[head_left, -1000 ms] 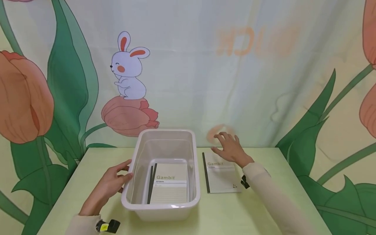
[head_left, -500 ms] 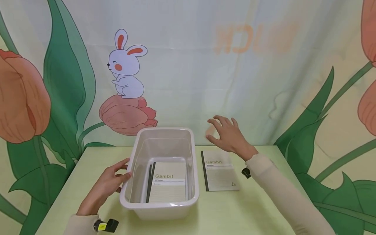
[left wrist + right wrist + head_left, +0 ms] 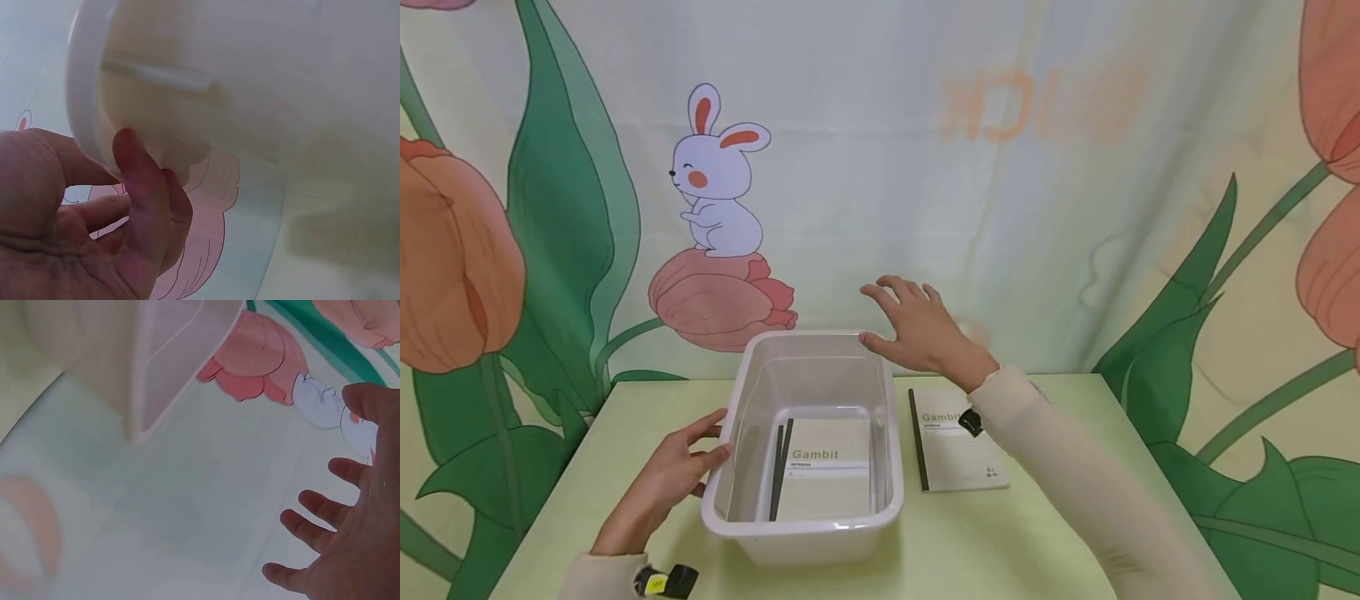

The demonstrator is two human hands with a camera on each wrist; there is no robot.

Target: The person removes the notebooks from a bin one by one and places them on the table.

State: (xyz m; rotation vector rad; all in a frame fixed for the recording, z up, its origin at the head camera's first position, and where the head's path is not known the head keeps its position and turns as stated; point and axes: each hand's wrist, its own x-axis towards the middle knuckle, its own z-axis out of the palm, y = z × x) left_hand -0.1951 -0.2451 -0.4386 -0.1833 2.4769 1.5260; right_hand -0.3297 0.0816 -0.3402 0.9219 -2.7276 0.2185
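A light grey plastic bin [image 3: 802, 547] stands on the table, with notebooks [image 3: 827, 473] lying overlapped inside it. The top one reads "Gambit". My left hand [image 3: 673, 467] holds the bin's left side by its rim; in the left wrist view the bent fingers [image 3: 142, 187] reach the outer wall just below that rim. My right hand [image 3: 925, 333] hovers over the bin's far right corner, fingers spread and nothing in them. To the right of the bin a similar notebook [image 3: 958, 458] lies flat, its upper right part covered by my wrist.
The pale green table [image 3: 1037, 533] ends at the back against a printed curtain [image 3: 850, 167] with tulips and a white rabbit. Both wrists wear black straps.
My right hand has risen from over the loose notebook and moved left to the bin's far right corner. The left hand stays at the bin; the notebooks lie as before.
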